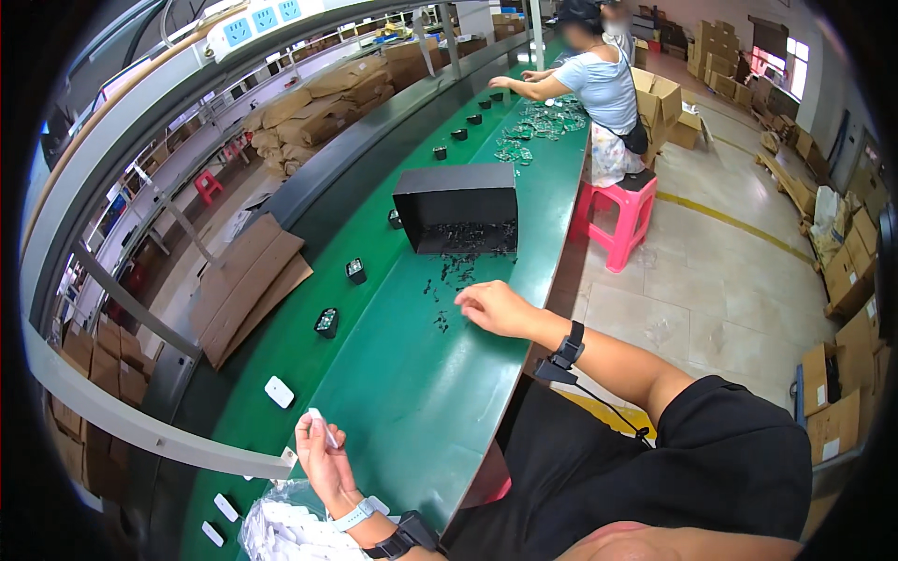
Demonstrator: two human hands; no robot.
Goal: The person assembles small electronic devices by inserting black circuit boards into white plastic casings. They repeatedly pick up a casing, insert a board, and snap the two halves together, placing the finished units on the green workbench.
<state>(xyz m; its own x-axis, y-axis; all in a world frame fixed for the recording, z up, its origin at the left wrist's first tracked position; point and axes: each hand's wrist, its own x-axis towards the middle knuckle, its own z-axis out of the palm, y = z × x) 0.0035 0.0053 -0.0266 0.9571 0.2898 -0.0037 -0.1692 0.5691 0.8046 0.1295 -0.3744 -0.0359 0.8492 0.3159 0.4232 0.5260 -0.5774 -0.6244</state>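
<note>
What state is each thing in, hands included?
Left hand: closed on a thin white plastic piece
Thin white plastic piece: held, tilted
Right hand: fingers bent, grip unclear
Black rectangular box: on its side, open side facing the camera
Small black parts: loose, some inside the box, some out in front
White rounded-rectangular cover: lying flat
Pink plastic stool: upright, occupied
</note>
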